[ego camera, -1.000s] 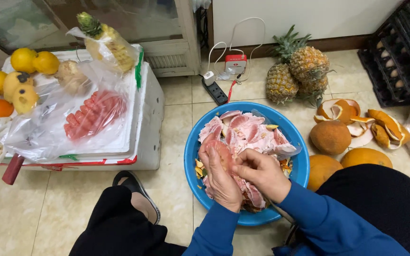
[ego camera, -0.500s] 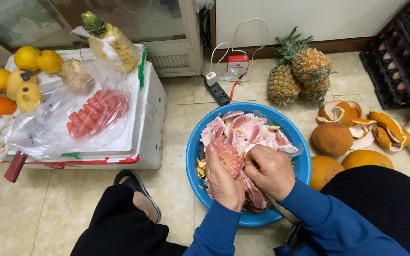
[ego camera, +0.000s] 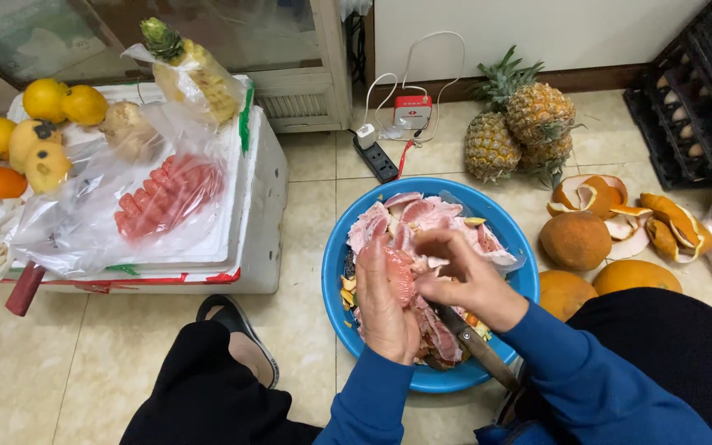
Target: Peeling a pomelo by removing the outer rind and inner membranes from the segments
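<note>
My left hand (ego camera: 386, 306) is cupped round a pink pomelo segment (ego camera: 398, 276), fingers curled up its side, holding it over the blue basin (ego camera: 511, 239) on the floor. My right hand (ego camera: 465, 276) is on the same segment from the other side, fingertips pinched at its top edge where the white skin is. A knife (ego camera: 473, 344) lies under my right wrist w/ its dark handle running out over the basin rim toward my knee; can't tell if I'm gripping it or it's just resting there. The basin is full of pink peel & membrane scraps (ego camera: 422, 218), plus a few yellow bits at the left edge.

Right of the basin, on the tiles: whole pomelos (ego camera: 574, 241), w/ opened orange rinds (ego camera: 620, 206) just behind them. Two pineapples (ego camera: 517, 128) stand near the wall, behind the basin. A power strip (ego camera: 377, 156) w/ a white charger & cable sits between the basin and the cabinet.

Left side: a white foam box (ego camera: 261, 206) carrying a plastic bag of peeled pink segments (ego camera: 166, 198), a bagged cut pineapple (ego camera: 195, 74) at the back, and yellow & orange fruit (ego camera: 35, 132) at the far left. A black slipper (ego camera: 236, 334) is by my left knee.
</note>
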